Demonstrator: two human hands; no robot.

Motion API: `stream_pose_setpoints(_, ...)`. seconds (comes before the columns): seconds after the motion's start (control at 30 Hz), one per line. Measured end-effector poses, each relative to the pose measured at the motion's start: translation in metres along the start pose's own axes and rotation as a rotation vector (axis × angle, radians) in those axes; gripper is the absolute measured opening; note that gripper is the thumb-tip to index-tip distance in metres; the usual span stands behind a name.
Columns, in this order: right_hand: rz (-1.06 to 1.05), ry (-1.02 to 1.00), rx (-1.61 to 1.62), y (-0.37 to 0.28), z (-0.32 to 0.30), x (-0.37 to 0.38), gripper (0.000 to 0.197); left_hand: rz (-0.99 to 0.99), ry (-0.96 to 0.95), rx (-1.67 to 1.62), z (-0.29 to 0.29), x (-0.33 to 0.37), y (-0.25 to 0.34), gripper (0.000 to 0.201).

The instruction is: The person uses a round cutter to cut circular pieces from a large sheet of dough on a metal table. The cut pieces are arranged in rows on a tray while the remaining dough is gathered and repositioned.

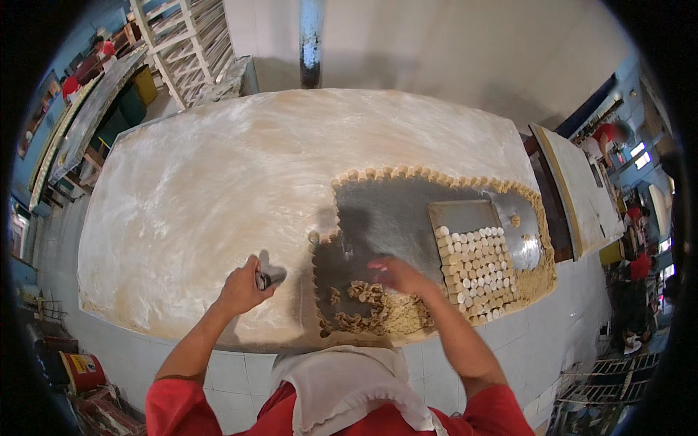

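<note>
My left hand (245, 288) is closed around a small round metal cutter (263, 280), held just over a wide floured sheet of dough (196, 189). Scalloped bites mark the sheet's right edge. My right hand (396, 275) hovers above the dark bare tabletop (371, 221), near crumpled dough scraps (367, 294); motion smears its fingers, so I cannot tell what they hold. Right of it, a metal tray (462, 212) lies on the table, its near part filled with rows of small pale dough rounds (476, 265).
A strip of cut dough (542, 240) runs along the table's right side. Behind the table are a slatted white rack (174, 43) and a blue pole (310, 36). Another board-topped table (578, 189) stands at right. Several people in red work farther off on both sides.
</note>
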State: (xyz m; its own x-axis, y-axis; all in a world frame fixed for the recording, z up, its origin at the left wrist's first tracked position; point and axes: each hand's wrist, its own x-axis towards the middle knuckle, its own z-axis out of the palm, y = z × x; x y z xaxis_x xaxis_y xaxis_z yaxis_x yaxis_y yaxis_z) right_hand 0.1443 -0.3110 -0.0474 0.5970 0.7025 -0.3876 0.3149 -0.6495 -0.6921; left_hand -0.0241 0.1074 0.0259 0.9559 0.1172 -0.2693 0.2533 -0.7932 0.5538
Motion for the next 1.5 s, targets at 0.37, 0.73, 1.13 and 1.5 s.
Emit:
stream_pose_setpoints(0.37,-0.016,0.322,-0.111,-0.005,0.075,0.020,0.037,0.217,-0.049,0.106,0.025,0.119,0.072,0.042)
stream_pose_setpoints(0.73,-0.114,0.593,0.015,0.015,0.041,0.140,0.047,0.223,-0.241,0.401,0.057,0.211,0.126,0.040)
stream_pose_setpoints(1.13,-0.026,0.673,0.087,0.023,0.046,0.169,0.032,0.416,-0.259,0.032,0.100,0.219,0.086,0.043)
stream_pose_setpoints(1.5,-0.095,0.756,0.102,0.023,0.051,0.155,0.045,0.322,-0.142,0.361,0.040,0.234,0.105,0.034)
